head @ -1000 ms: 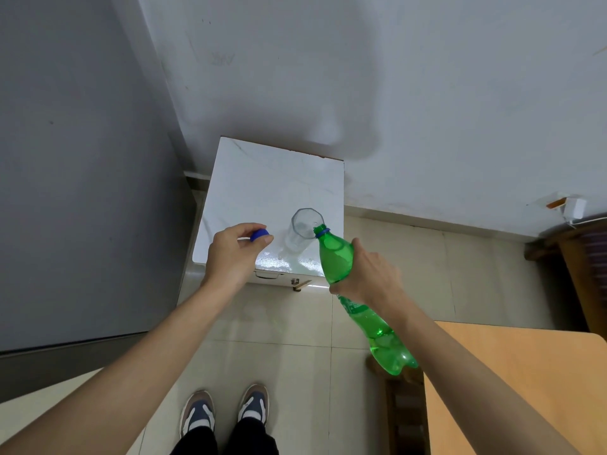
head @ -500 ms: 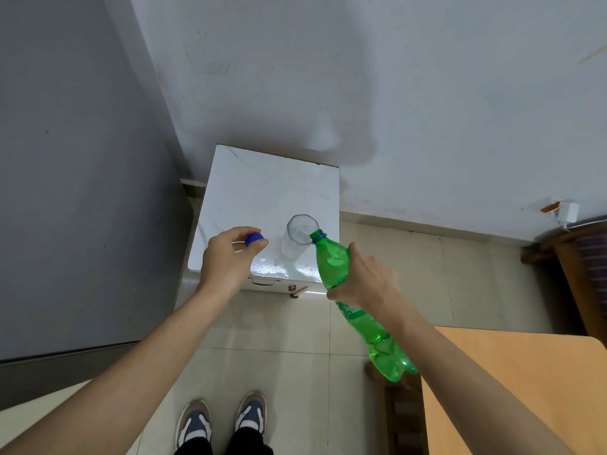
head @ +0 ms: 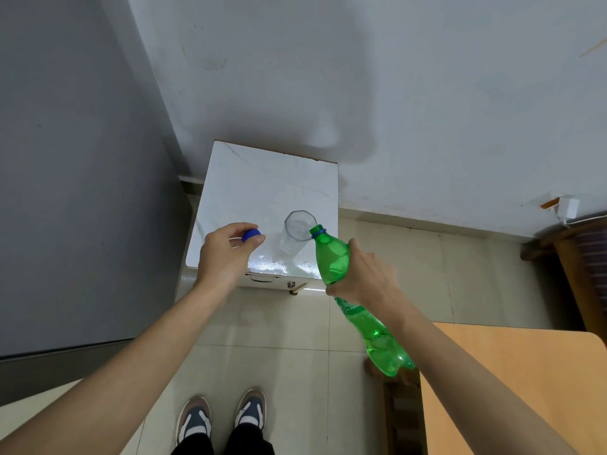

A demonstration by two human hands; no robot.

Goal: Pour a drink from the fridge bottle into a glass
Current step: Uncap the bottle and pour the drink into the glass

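Observation:
My right hand (head: 364,277) grips a green plastic bottle (head: 331,257) around its upper body. The bottle is uncapped and tilted up-left, its mouth touching the right rim of a clear faceted glass (head: 297,233). The glass stands upright on a small white cabinet (head: 262,178) near its front right corner. My left hand (head: 226,254) hovers over the cabinet's front left, pinching the blue bottle cap (head: 251,234) in its fingertips. Liquid sits in the bottle's lower end; I cannot tell whether any is flowing.
A grey fridge side (head: 75,165) fills the left. A wooden table (head: 512,385) lies at the lower right, with dark wooden furniture (head: 581,264) at the far right. The white wall (head: 394,93) stands behind the cabinet. My shoes (head: 223,418) rest on the tiled floor.
The bottle's mouth stays at the glass rim, and both hands hold their places; only the view has shifted slightly.

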